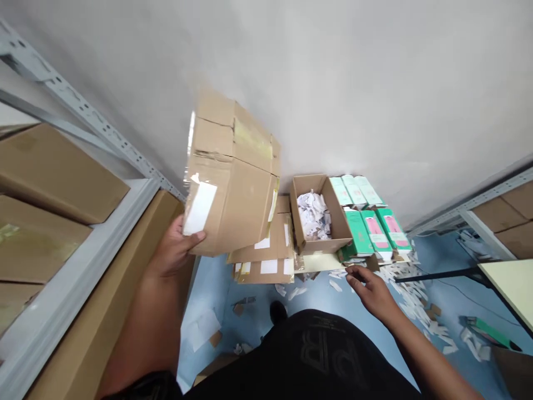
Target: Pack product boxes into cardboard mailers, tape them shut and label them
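Observation:
My left hand (177, 250) grips the lower left corner of a taped brown cardboard box (233, 183) with a white label, holding it up in the air, tilted. My right hand (370, 289) hangs lower at the right with its fingers loosely spread and nothing in it, just above the floor clutter near the green packs. Below the raised box lies a stack of flat brown boxes (266, 258) with white labels on the blue floor.
An open carton (339, 225) of crumpled white paper stands by the wall, with green and pink product packs (375, 230) beside it. White paper scraps (412, 294) litter the floor. Metal shelving (75, 272) with brown cartons flanks the left, another rack (491, 200) and a table corner (512, 283) the right.

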`<state>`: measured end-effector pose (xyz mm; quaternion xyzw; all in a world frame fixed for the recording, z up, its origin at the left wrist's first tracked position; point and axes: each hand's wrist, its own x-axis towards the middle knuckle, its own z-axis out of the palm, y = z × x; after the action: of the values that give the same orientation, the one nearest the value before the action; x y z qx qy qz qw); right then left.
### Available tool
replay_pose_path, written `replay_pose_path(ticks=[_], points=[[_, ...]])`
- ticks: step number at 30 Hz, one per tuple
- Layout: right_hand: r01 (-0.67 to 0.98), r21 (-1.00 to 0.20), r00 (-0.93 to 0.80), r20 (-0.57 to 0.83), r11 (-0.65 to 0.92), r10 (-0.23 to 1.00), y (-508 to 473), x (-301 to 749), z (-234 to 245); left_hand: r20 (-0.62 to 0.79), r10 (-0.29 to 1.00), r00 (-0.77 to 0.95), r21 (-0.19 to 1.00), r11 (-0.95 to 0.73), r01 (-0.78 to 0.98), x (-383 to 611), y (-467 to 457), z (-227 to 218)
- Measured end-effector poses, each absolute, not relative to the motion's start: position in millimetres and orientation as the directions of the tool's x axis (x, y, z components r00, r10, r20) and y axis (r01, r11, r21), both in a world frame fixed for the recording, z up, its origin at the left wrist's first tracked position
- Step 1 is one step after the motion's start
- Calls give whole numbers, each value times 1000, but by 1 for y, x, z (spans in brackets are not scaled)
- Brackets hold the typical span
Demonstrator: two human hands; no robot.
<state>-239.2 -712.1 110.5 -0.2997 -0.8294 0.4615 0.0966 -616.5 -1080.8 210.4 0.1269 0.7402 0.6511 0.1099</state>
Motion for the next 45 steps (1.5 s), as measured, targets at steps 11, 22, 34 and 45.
replay_pose_path(ticks=[11, 22, 34, 45], points=[[254, -962, -651, -90, 105, 753, -592, -44, 107, 90, 623, -777, 994, -13, 104, -412, -876, 280], [75, -904, -122, -427, -421, 896, -491, 116, 80, -46, 991, -123, 879, 98, 466, -247, -595, 272], [336, -835, 282, -353, -436, 892, -410, 224, 8, -182, 861, 475, 536, -318, 782, -151, -353, 222], [333, -910, 601, 3, -247, 799, -272, 350, 57, -193, 637, 747, 470, -608, 640, -56, -193, 208]])
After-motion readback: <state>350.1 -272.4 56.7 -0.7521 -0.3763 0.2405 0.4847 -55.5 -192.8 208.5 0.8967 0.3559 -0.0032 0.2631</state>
